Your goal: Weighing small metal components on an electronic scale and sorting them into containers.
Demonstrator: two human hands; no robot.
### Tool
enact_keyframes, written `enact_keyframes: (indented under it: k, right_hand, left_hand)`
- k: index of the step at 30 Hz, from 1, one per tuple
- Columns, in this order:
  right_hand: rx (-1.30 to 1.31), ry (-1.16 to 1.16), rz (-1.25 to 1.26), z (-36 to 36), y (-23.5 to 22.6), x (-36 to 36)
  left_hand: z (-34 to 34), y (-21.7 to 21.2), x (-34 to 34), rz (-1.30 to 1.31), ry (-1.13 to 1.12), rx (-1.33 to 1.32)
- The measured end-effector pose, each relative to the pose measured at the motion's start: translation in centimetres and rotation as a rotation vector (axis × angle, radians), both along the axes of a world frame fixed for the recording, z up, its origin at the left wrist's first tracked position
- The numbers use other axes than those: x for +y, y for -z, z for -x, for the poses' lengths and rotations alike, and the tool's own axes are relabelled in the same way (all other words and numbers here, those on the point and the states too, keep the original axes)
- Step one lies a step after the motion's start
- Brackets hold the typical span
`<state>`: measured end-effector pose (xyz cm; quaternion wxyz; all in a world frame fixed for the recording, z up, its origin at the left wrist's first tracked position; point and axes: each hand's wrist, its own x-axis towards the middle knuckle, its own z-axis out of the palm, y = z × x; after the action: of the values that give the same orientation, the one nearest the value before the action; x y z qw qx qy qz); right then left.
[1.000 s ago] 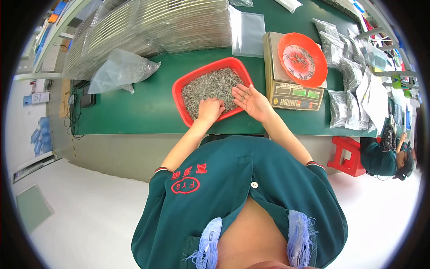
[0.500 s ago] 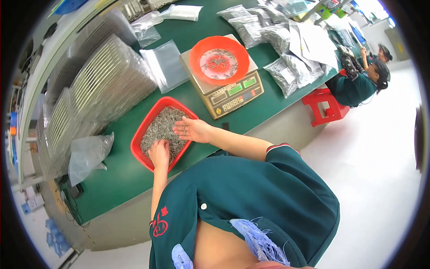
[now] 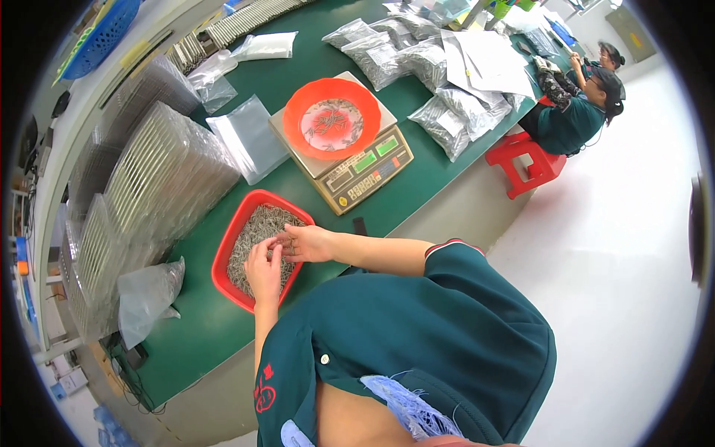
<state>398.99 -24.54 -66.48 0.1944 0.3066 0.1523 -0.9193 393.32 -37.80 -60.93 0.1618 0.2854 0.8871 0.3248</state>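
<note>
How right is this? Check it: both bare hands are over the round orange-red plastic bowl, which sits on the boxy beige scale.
Wrong container: the head view shows the left hand and right hand over the red rectangular plastic tub. The round orange-red plastic bowl is on the boxy beige scale.

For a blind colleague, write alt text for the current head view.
A person's left hand and right hand are close together over a red tray of thin grey pieces; beyond, an orange bowl sits on a scale.

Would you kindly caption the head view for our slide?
Left hand and right hand, close together over a red tub of thin grey pieces, beside a scale bearing a bowl.
</note>
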Motion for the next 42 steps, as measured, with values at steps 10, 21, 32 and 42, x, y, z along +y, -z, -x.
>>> enact_keyframes:
  k: [10,21,32,42]
  right_hand:
    - [0.168,0.110,0.037,1.0,-2.9,3.3]
    - [0.327,0.317,-0.040,1.2,-7.5,7.4]
    - [0.343,0.361,0.048,1.2,-7.5,8.1]
    - [0.373,0.338,-0.008,0.7,-7.7,7.8]
  left_hand:
    - [0.8,5.7,-4.9,0.464,0.093,0.011]
    - [-0.7,7.2,-4.8,0.294,0.136,0.002]
    - [-0.9,6.3,-5.3,0.271,-0.014,0.055]
    - [-0.7,6.6,-5.5,0.326,-0.077,0.141]
